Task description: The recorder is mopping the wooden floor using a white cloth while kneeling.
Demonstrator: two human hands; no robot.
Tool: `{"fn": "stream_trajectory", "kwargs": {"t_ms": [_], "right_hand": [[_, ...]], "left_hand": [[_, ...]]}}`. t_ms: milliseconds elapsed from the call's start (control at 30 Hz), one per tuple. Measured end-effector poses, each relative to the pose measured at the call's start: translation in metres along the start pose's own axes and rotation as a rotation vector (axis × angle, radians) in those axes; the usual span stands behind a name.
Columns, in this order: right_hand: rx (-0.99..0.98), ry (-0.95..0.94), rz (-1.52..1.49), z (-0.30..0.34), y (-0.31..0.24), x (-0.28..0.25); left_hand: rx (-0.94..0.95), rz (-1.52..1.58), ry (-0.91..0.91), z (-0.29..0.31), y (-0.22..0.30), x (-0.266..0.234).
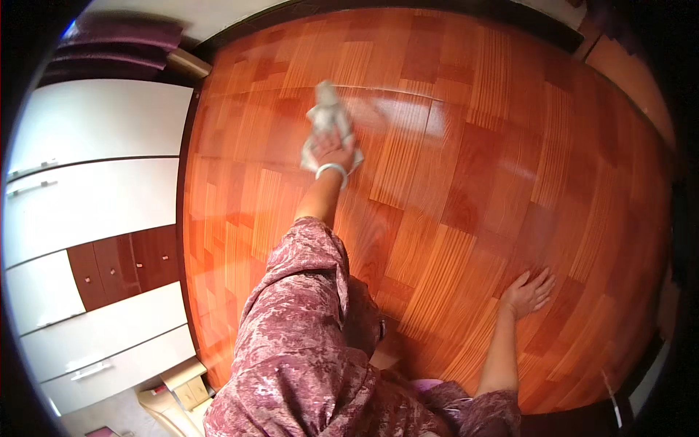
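My left arm reaches far forward over the wooden floor. At its end my left hand, with a pale bangle at the wrist, presses a crumpled whitish cloth against the boards. The hand and cloth are slightly blurred, and the cloth sticks out beyond the fingertips and to both sides of the hand. Lower right, my right hand rests flat on the floor with its fingers spread and nothing in it.
A white cabinet with several handles and small dark brown panels lines the left side. Purple fabric hangs at the upper left. A dark baseboard edges the floor's far side. Wooden furniture stands at the lower left.
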State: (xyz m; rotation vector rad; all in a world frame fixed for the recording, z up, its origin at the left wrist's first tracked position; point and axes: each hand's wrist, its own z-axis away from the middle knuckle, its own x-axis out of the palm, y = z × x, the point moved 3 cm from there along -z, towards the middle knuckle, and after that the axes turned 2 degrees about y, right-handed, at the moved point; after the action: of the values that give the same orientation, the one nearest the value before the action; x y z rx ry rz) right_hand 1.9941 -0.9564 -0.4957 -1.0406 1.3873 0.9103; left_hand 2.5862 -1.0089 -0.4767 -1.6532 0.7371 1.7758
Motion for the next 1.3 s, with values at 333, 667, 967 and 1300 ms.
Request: {"fn": "stream_trajectory", "kwargs": {"t_ms": [333,667,967,1300], "right_hand": [[-0.026,-0.019,0.079,0.011,0.004,0.01],[0.026,-0.105,0.028,0.01,0.014,0.02],[0.135,-0.049,-0.048,0.014,0.035,0.021],[0.137,0.065,-0.233,0.012,0.028,0.008]], "left_hand": [[-0.591,0.094,0.015,0.043,0.057,0.029],[0.801,0.117,-0.154,0.182,0.401,0.037],[1.511,0.263,-0.623,0.354,0.463,0.027],[0.506,0.176,0.012,0.255,0.33,0.06]]}}
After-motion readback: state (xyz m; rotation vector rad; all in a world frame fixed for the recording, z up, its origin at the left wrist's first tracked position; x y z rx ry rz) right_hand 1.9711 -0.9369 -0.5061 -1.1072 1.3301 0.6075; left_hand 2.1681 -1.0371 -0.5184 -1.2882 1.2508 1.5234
